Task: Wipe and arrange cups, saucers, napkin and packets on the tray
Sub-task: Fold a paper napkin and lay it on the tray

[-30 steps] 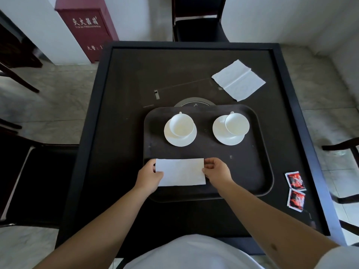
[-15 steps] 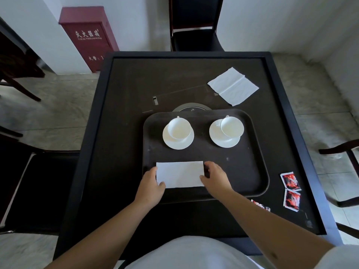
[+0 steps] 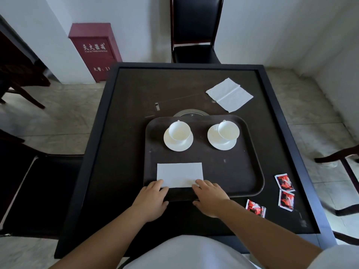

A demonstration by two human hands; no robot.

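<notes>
A folded white napkin (image 3: pixel 179 174) lies flat at the near left of the dark brown tray (image 3: pixel 242 171) on the black table (image 3: pixel 120 152). The left hand (image 3: pixel 150 199) and right hand (image 3: pixel 210 199) lie palm down over the tray's near rim, fingers straight, fingertips touching the napkin's near corners. Behind it two white cups (image 3: pixel 179 130) (image 3: pixel 228 130) sit on saucers (image 3: pixel 178 140) (image 3: pixel 221 139). Three red packets (image 3: pixel 284 182) (image 3: pixel 286 199) (image 3: pixel 255 207) lie on the table right of the tray, and an unfolded napkin (image 3: pixel 229 95) lies beyond it
</notes>
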